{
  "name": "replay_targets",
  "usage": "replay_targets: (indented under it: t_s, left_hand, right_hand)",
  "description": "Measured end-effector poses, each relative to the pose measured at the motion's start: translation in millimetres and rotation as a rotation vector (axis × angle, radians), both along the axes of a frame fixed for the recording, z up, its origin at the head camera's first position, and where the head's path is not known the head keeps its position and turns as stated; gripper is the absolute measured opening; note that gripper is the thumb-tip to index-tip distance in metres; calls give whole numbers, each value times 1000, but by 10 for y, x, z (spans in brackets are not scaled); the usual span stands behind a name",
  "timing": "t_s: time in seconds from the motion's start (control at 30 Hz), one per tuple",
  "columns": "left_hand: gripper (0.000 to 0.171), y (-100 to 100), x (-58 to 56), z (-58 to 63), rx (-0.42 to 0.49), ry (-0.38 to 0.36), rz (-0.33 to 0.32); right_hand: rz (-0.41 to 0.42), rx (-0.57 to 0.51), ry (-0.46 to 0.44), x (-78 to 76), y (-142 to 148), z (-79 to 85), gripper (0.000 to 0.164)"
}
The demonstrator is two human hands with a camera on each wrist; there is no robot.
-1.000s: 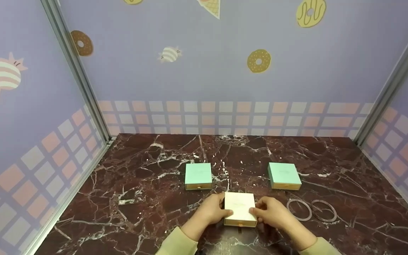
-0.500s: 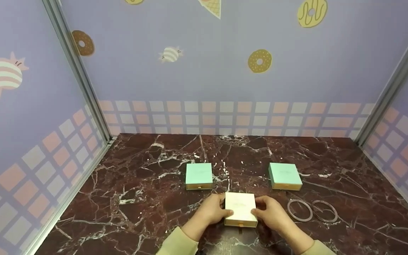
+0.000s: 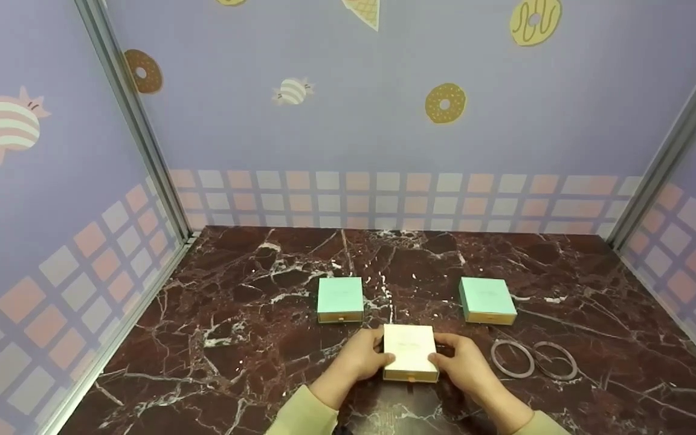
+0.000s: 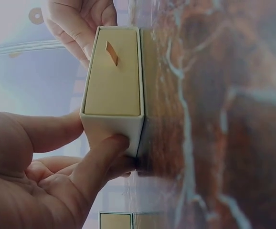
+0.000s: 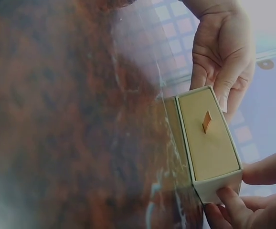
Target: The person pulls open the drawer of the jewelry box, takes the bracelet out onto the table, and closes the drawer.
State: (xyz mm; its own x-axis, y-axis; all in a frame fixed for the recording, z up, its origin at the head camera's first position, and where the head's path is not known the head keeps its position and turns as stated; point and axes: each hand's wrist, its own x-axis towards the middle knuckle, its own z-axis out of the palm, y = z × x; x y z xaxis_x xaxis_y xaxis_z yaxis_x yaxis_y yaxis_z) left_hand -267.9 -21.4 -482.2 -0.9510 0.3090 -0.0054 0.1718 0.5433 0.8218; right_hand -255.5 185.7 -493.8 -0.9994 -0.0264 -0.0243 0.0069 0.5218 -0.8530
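A cream drawer-style gift box (image 3: 410, 350) rests on the dark marbled table near its front. Its tan drawer front (image 4: 114, 81) is pushed in flush and carries a small orange ribbon tab (image 5: 207, 121). My left hand (image 3: 361, 356) grips the box's left side, with the thumb at the top edge and fingers along the side. From the right, my right hand (image 3: 461, 361) holds the opposite side in the same way. Two mint-green boxes of the same form, one at the left (image 3: 340, 299) and one at the right (image 3: 487, 300), sit farther back.
Two pale rings (image 3: 512, 359) lie side by side to the right of my right hand. Patterned purple walls (image 3: 348, 139) close off the back and both sides of the marbled table (image 3: 251, 362).
The cream box has shifted slightly away from me, with both hands holding it. My right thumb has moved a little outward toward the box's right edge. The mint boxes and rings stay put.
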Motion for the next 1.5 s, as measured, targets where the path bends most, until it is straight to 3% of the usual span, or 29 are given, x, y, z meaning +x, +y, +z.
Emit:
replay_targets:
  t_s: [0.23,0.67,1.0,1.23,1.5]
  left_hand:
    - [64,-2,-90,20,3,-37,44]
    - [60,85,-438,14,-66,-49,149]
    - [55,170,-590,12,-94,16,274]
    - [50,224,-654,10,-125,62,311]
    - [48,293,-732,8,-258,117,352]
  right_hand:
    - [-2,-28,40,-103,7,-20,41]
    - [-21,-52,90,-510,-51,-65,39]
    - [-47,-29,81,-805,-138,-61,39]
    - [-78,-45,46,-988,-202,-70,41]
    - [-103,-112,35,-1094,-277,-80,38]
